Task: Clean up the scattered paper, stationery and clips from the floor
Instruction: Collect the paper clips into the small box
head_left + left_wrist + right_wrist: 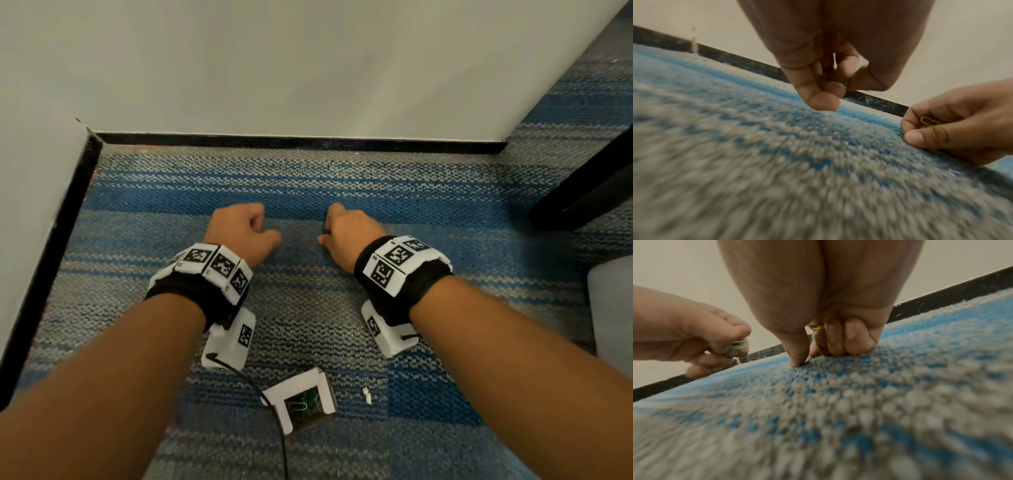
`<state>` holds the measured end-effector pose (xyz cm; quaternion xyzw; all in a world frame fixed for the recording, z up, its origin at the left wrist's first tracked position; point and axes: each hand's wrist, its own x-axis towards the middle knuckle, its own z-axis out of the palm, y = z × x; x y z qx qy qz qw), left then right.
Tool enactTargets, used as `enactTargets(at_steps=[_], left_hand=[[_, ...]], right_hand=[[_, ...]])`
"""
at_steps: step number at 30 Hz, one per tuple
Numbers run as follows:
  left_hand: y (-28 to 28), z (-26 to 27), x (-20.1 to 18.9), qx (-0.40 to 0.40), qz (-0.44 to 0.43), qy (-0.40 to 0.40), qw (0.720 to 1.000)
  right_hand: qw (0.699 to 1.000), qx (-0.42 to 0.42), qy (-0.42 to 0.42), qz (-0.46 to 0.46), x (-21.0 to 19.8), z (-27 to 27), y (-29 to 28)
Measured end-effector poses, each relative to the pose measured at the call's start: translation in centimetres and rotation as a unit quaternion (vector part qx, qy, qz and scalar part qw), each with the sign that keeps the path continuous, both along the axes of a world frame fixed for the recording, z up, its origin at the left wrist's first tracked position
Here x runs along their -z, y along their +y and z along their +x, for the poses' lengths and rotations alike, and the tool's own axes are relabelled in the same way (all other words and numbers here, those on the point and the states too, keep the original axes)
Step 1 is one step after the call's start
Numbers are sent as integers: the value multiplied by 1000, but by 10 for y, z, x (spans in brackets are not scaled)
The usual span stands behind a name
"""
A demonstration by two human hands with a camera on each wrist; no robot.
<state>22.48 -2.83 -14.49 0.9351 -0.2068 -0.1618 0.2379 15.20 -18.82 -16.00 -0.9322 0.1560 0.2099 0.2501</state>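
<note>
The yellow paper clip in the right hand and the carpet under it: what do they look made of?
Yellow paper clip: thin bent wire in a looped shape with a smooth yellow surface, probably coated metal, though plastic cannot be ruled out. Carpet: looped textile pile in blue and grey stripes, matte and nubbly, likely synthetic fibre.

Floor: looped carpet [308,192] in blue and grey bands, filling lower frame. Off-white wall [308,61] across the top, second wall face [30,192] jutting in at left. Black skirting [294,141] along both. Dark furniture leg [582,192] at right edge; pale grey object [613,308] below it, unidentifiable.
</note>
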Motion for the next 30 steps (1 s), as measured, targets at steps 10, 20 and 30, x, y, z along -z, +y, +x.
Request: enactTargets(at_steps=[10, 20, 30], left_hand=[[55, -60, -11, -130, -128, 69, 981], [97, -149, -11, -169, -119, 117, 972], [91, -207, -23, -210, -29, 150, 966]], right_hand=[[998, 14, 17, 59, -23, -16, 3], [989, -7, 93, 115, -36, -113, 31], [974, 9, 157, 161, -49, -145, 64]])
